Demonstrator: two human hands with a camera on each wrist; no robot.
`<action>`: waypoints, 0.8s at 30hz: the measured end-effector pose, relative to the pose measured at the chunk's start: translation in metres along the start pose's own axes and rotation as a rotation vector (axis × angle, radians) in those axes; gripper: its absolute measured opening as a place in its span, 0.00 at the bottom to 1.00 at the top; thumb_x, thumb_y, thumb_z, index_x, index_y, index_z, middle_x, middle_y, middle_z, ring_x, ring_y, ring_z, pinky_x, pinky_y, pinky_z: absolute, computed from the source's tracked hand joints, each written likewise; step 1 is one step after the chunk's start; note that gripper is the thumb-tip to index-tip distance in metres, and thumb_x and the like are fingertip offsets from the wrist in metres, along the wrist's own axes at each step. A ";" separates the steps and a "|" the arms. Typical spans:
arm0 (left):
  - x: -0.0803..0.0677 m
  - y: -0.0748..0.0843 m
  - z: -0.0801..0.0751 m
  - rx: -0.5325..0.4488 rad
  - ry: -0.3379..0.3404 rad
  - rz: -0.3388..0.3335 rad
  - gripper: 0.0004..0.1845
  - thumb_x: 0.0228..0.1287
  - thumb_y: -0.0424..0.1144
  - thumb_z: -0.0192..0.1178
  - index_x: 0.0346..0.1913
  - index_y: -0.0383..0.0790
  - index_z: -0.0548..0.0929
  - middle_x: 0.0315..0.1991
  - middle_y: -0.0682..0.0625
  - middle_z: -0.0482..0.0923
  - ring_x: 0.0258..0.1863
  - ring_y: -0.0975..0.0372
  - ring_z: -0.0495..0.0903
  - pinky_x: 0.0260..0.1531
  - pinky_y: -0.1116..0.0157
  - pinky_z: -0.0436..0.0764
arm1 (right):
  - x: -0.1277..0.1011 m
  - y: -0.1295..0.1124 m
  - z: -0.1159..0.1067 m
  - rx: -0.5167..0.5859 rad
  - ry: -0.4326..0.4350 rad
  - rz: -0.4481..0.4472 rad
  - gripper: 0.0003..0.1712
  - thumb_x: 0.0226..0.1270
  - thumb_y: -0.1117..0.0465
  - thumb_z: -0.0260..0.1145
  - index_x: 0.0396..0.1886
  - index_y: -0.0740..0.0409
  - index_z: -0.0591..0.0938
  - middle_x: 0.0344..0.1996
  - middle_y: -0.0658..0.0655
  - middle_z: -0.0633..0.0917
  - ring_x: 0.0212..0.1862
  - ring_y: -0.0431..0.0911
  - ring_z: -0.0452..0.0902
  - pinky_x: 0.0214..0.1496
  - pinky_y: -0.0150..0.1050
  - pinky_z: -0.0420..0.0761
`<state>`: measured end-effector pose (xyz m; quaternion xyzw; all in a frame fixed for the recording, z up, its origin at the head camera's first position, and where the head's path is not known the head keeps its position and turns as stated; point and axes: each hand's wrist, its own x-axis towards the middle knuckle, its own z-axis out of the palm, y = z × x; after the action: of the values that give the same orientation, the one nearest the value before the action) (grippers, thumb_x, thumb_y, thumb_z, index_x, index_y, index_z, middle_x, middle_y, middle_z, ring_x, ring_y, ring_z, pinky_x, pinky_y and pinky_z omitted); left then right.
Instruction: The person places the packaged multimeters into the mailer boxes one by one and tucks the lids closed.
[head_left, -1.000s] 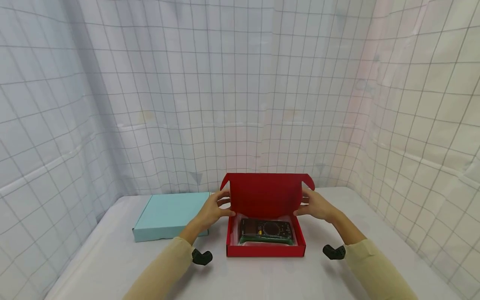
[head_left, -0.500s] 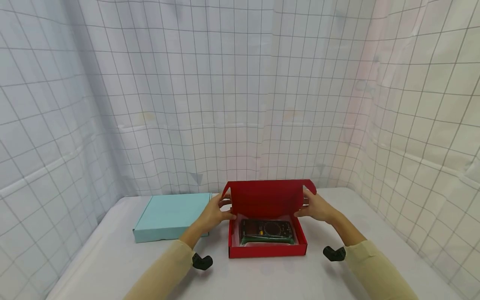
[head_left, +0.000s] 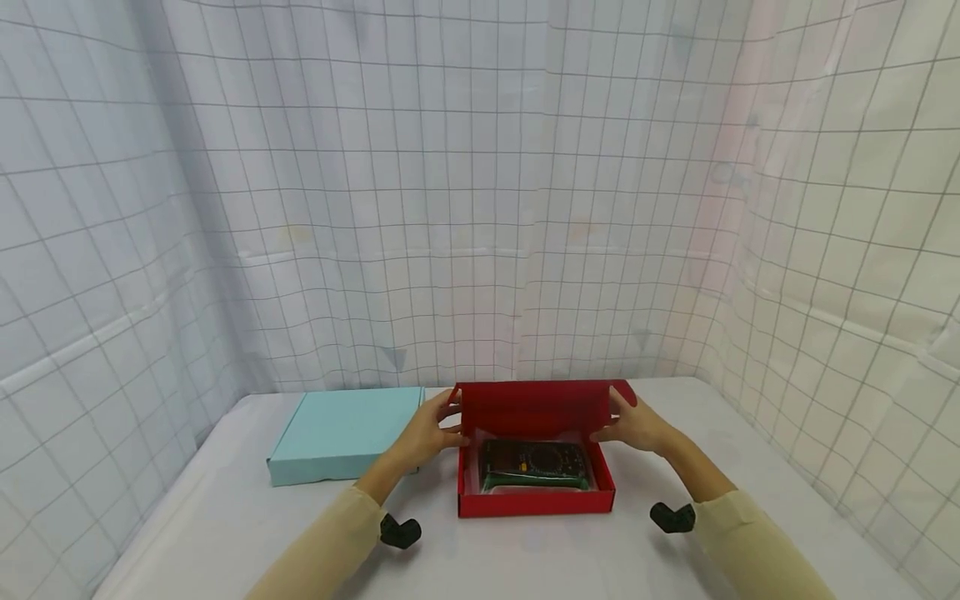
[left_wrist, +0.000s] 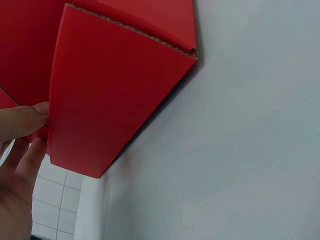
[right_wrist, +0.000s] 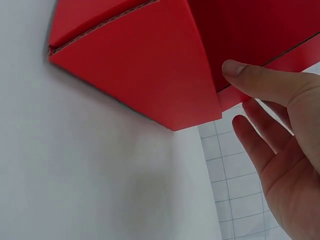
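A red box (head_left: 536, 496) sits open in the middle of the white bench (head_left: 225, 533), its lid (head_left: 534, 407) tilted partway up from the rear edge. The left hand (head_left: 429, 427) holds the lid's left edge: the thumb lies on the inner face and the fingers reach behind it, so the lid is pinched between them. The right hand (head_left: 632, 421) does the same on the lid's right edge. In the left wrist view the thumb (left_wrist: 20, 121) presses on the red cardboard beside a folded side flap (left_wrist: 110, 95), with the other fingers lying fairly straight below it. In the right wrist view the thumb (right_wrist: 260, 80) rests on the lid next to the other side flap (right_wrist: 145, 65), and the fingers (right_wrist: 255, 145) spread loosely underneath.

Inside the box lies a dark meter (head_left: 532, 457) with a round dial, resting on clear plastic wrapping, and a green strip runs along its near side. A pale blue box (head_left: 341, 431), closed and flat, lies just to the left of the red one, near the left hand. Both forearms wear cream sleeves (head_left: 322, 550), and a small black mount (head_left: 400, 531) shows at each wrist. A white cloth with a grid pattern (head_left: 450, 208) hangs behind and on both sides of the bench.
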<state>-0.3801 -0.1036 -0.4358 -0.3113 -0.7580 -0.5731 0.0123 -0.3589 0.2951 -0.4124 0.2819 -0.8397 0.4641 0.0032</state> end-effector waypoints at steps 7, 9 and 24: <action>-0.001 0.001 0.001 0.028 -0.024 -0.002 0.35 0.57 0.18 0.71 0.67 0.40 0.74 0.63 0.43 0.77 0.69 0.44 0.72 0.56 0.54 0.81 | -0.003 0.005 0.000 0.058 -0.036 0.017 0.34 0.63 0.69 0.76 0.67 0.60 0.72 0.60 0.67 0.81 0.60 0.67 0.79 0.49 0.51 0.87; -0.002 0.003 0.000 0.020 -0.029 -0.002 0.34 0.57 0.18 0.71 0.66 0.39 0.74 0.63 0.42 0.77 0.69 0.43 0.72 0.56 0.53 0.81 | -0.004 0.005 -0.002 0.060 -0.044 0.012 0.34 0.64 0.68 0.76 0.67 0.61 0.72 0.59 0.67 0.81 0.60 0.66 0.80 0.49 0.51 0.87; -0.020 0.027 -0.022 0.022 -0.077 -0.099 0.28 0.67 0.34 0.71 0.67 0.35 0.76 0.64 0.39 0.76 0.61 0.43 0.78 0.52 0.55 0.85 | -0.016 -0.008 -0.023 0.003 -0.097 0.127 0.25 0.70 0.59 0.72 0.64 0.61 0.80 0.56 0.57 0.86 0.57 0.55 0.83 0.55 0.49 0.85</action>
<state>-0.3582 -0.1282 -0.4128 -0.2951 -0.7787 -0.5522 -0.0417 -0.3473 0.3173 -0.3979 0.2504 -0.8544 0.4503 -0.0673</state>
